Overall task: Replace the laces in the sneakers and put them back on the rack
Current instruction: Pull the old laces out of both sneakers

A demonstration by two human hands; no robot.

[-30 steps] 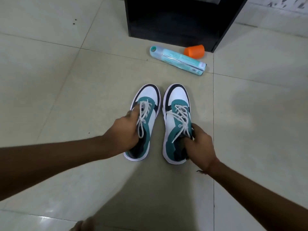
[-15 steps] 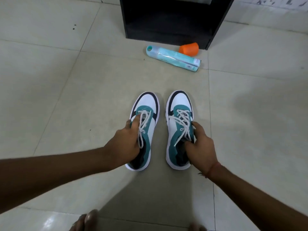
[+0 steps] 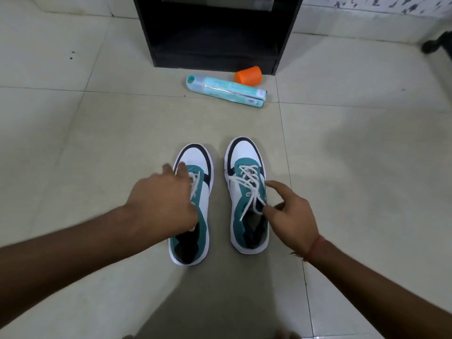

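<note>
While two laced sneakers [image 3: 247,194] stand side by side on the floor [image 3: 97,143], toes pointing away toward the black rack [image 3: 215,45], the left hand [image 3: 161,204] hovers loosely spread over one and the right hand [image 3: 291,216], fingers relaxed, beside the other's laces [image 3: 249,184], neither grasping.

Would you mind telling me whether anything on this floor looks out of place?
Yes: a teal spray can lies on its side before the black rack, its orange cap off beside it. The sneakers' white laces hang loose.
</note>
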